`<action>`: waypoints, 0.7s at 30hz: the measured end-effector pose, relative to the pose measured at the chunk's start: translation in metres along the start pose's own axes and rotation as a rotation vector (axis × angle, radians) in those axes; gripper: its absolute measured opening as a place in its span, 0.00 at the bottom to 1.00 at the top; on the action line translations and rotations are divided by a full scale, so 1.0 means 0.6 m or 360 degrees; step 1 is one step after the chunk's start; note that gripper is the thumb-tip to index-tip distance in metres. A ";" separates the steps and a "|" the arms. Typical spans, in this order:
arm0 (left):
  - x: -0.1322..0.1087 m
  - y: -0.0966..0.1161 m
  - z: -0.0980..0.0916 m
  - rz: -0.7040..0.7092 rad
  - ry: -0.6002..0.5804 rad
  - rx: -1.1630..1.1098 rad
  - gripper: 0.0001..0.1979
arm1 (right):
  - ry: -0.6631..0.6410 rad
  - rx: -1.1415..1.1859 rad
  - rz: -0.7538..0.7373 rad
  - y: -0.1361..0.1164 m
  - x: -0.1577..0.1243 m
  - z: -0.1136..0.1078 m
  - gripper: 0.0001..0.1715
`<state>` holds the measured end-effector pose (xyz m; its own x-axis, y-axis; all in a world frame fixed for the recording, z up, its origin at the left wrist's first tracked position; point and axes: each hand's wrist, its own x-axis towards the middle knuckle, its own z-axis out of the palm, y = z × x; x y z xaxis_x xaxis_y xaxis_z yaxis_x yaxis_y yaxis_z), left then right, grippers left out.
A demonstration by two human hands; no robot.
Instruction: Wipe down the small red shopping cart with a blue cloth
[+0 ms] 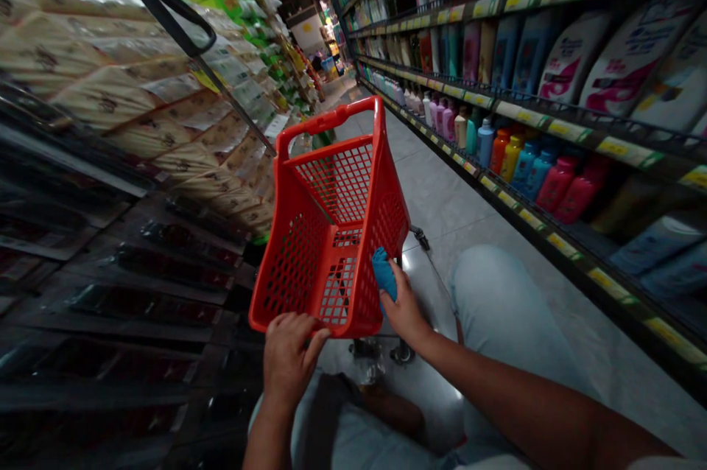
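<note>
A red plastic shopping basket on wheels stands in the aisle right in front of me, empty inside. My left hand grips its near rim, fingers curled over the edge. My right hand presses a folded blue cloth against the basket's right wall. My knees in light trousers show below and to the right.
Shelves of packaged goods line the left side, dark lower shelves beneath. On the right, shelves hold coloured bottles and refill pouches. The tiled floor runs away down the narrow aisle.
</note>
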<state>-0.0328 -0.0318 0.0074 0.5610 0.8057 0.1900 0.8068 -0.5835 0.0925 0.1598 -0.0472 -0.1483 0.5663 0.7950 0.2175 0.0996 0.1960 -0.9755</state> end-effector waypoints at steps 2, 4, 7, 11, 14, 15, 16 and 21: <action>-0.001 0.004 0.012 -0.0034 0.0079 0.0070 0.21 | 0.0013 -0.0069 -0.0016 -0.027 -0.028 0.003 0.45; -0.001 0.012 0.022 -0.0055 0.0108 0.0092 0.21 | -0.0057 -0.0131 -0.0076 -0.045 -0.060 -0.004 0.48; 0.002 0.025 0.033 -0.0093 0.0149 0.0090 0.22 | -0.0211 -0.0194 -0.0187 -0.035 -0.088 -0.023 0.47; 0.013 0.054 0.042 -0.0122 0.0166 0.0084 0.22 | -0.0091 -0.0237 0.0019 -0.003 -0.080 -0.041 0.47; 0.026 0.083 0.050 -0.0191 0.0145 0.0148 0.22 | 0.0011 -0.0202 0.0090 -0.022 -0.073 -0.048 0.48; 0.031 0.093 0.053 -0.0219 0.0144 0.0181 0.22 | 0.0000 -0.0184 0.0055 -0.032 -0.074 -0.050 0.49; 0.036 0.101 0.055 -0.0240 0.0145 0.0210 0.22 | -0.0015 -0.0166 0.0015 -0.040 -0.075 -0.052 0.49; 0.052 0.135 0.062 -0.0156 0.0202 0.0261 0.22 | 0.0052 -0.0158 0.0131 -0.011 -0.076 -0.054 0.46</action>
<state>0.0568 -0.0502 -0.0154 0.4588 0.8326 0.3102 0.8816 -0.4702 -0.0417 0.1601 -0.1033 -0.1528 0.6019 0.7867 0.1367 0.1310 0.0716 -0.9888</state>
